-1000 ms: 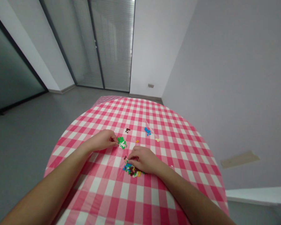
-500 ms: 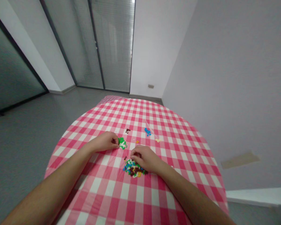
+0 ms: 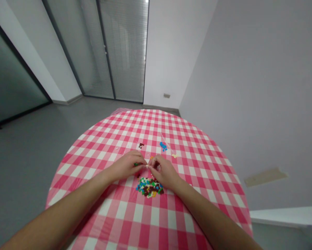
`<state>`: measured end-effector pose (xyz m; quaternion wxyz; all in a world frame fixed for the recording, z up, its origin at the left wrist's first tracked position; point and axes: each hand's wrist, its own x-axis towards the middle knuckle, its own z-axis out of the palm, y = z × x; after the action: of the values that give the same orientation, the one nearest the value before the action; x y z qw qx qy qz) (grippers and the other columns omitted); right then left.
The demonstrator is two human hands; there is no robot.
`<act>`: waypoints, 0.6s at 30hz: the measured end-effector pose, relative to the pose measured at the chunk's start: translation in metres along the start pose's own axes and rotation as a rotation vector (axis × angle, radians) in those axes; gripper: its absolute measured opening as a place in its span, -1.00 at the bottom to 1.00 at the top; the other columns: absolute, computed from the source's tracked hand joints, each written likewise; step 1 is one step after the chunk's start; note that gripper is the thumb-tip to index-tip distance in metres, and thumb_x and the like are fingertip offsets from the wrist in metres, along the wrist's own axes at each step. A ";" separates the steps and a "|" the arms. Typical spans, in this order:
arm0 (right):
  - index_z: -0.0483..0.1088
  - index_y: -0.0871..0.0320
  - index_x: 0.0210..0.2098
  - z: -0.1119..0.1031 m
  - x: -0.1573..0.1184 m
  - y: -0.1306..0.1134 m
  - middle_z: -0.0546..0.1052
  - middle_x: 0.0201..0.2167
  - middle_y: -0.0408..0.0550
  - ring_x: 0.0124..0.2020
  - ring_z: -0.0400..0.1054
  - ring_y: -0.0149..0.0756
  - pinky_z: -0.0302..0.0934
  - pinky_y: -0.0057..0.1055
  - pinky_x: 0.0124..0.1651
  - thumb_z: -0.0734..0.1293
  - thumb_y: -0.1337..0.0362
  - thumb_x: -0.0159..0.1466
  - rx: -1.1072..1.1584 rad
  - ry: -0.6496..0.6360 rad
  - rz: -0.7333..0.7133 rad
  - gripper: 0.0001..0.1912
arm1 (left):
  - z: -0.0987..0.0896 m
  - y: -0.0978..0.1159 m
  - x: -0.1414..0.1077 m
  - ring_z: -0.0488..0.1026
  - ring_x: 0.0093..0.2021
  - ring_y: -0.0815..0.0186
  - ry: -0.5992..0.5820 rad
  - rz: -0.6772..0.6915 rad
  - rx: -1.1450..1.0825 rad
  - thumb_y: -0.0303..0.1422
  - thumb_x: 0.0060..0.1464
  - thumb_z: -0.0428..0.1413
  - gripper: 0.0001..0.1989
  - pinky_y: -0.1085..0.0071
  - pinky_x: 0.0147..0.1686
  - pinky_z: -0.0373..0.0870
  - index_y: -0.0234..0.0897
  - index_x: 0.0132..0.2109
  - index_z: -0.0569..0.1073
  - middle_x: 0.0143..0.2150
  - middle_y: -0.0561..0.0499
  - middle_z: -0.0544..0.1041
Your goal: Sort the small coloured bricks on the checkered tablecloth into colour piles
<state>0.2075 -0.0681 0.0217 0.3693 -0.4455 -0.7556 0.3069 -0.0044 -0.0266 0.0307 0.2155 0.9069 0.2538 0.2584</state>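
Note:
My left hand (image 3: pixel 128 165) and my right hand (image 3: pixel 165 172) meet over the table with their fingertips almost touching. Pinched between them is a small white piece (image 3: pixel 146 165), too tiny to make out its exact shape. A heap of mixed small coloured pieces (image 3: pixel 148 189) lies just below my right hand, in green, blue, white, brown and yellow. Green pieces (image 3: pixel 136 164) are mostly hidden under my left hand. Past my fingers, a few yellow-orange pieces (image 3: pixel 151 157) show in part.
Farther back on the checked tablecloth (image 3: pixel 129 215) lie brown pieces (image 3: pixel 141 145), a cluster of blue pieces (image 3: pixel 163 146) and some cream pieces (image 3: pixel 174 156). A clear, thin strip-like thing (image 3: pixel 166 141) is near the blue ones. A wall (image 3: pixel 262 104) stands to the right.
My left hand has moved right from beside the green pieces and now covers them. My right hand has risen off the mixed heap to meet it, and a white piece shows between the fingertips.

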 end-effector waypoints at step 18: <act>0.62 0.20 -0.39 -0.113 0.015 0.053 0.65 -0.34 0.06 -0.28 0.50 -0.19 0.17 -0.41 -0.28 0.23 0.49 0.21 -0.759 -0.146 0.462 -0.69 | -0.005 -0.006 -0.001 0.47 -0.25 0.26 -0.039 -0.083 0.005 -0.39 0.26 0.07 -0.83 0.30 -0.18 0.39 -0.23 -0.23 0.57 -0.30 -0.03 0.59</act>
<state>0.3203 -0.0177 0.0444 0.0473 -0.6835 -0.7197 0.1129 -0.0098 -0.0209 0.0307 0.2287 0.9009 0.2877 0.2309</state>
